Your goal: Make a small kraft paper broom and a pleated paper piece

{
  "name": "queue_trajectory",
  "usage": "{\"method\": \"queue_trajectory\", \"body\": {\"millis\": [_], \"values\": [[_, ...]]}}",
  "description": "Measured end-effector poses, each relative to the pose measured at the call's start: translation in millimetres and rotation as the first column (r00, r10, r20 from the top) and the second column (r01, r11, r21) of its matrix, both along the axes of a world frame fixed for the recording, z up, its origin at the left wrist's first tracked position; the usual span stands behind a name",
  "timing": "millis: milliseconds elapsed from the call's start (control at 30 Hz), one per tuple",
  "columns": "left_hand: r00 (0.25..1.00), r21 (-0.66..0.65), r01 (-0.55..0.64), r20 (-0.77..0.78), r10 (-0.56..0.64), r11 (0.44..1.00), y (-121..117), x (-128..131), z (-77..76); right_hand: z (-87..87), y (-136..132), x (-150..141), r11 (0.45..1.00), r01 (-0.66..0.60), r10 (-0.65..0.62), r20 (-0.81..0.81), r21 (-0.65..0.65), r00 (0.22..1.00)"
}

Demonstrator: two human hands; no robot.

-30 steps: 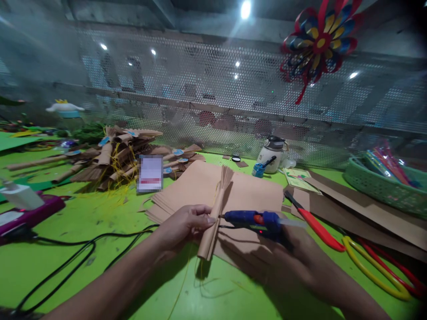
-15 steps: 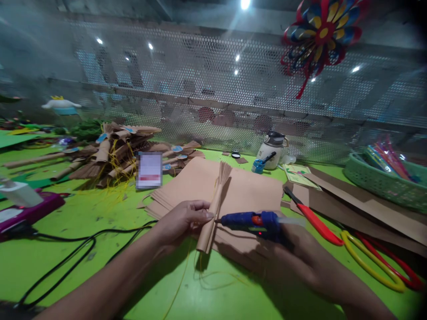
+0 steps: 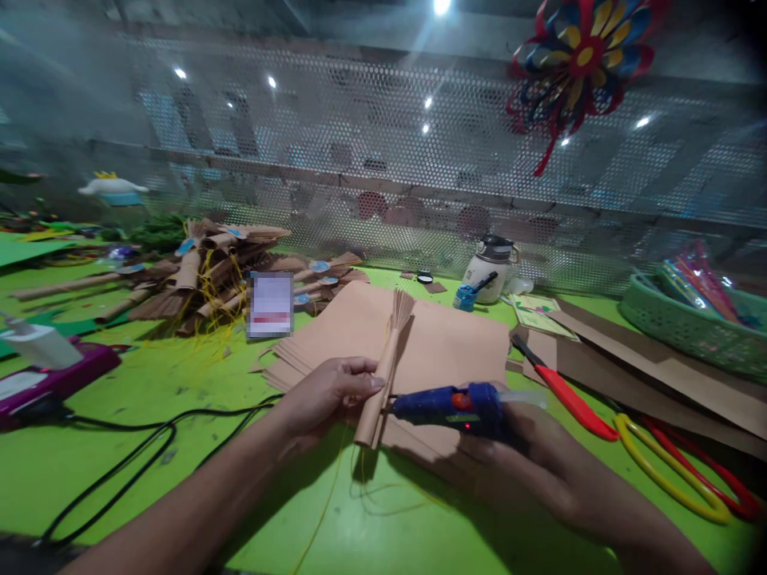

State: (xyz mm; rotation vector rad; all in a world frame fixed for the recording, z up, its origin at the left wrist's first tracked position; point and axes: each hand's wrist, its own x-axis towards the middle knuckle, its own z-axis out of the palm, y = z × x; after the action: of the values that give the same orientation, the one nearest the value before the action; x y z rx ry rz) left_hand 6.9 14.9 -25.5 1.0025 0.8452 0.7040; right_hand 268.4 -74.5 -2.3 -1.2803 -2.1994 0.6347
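Just below the frame's centre, the left hand pinches a fringed brown-paper roll between nearly closed fingers, the right hand gripping a blue plastic glue gun, nozzle at the roll's open edge, apparently gluing, which next calls for pressing that edge down.

Fringed roll: matt paper. Glue gun: smooth plastic. Perforated screen: metal (by its look).
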Motion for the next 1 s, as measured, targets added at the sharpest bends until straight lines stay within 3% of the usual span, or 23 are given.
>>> {"method": "queue_trajectory", "body": {"millis": [300,567,733,1000], "values": [[0.999,-0.028,-0.030,0.031,0.031,0.999,-2.4,1.5,3.2,-2.2,5.4,-4.7,0.999,0.004,-0.001,-0.049,0.054,0.999],[0.997,-0.034,-0.079,0.008,0.079,0.996,-2.3,1.3,1.8,-5.9,-2.7,3.3,0.997,-0.007,0.005,-0.019,-0.083,1.000],[0.996,-0.039,-0.085,0.007,0.086,0.996,-2.1,2.3,3.8,-7.6,2.9,1.5,0.999,0.049,-0.050,-0.065,-0.017,0.997],[0.989,-0.070,-0.148,-0.002,0.148,0.986,-1.9,3.9,4.0,-3.2,-0.8,-1.4,1.000,0.001,-0.002,-0.023,-0.021,1.000]]}}
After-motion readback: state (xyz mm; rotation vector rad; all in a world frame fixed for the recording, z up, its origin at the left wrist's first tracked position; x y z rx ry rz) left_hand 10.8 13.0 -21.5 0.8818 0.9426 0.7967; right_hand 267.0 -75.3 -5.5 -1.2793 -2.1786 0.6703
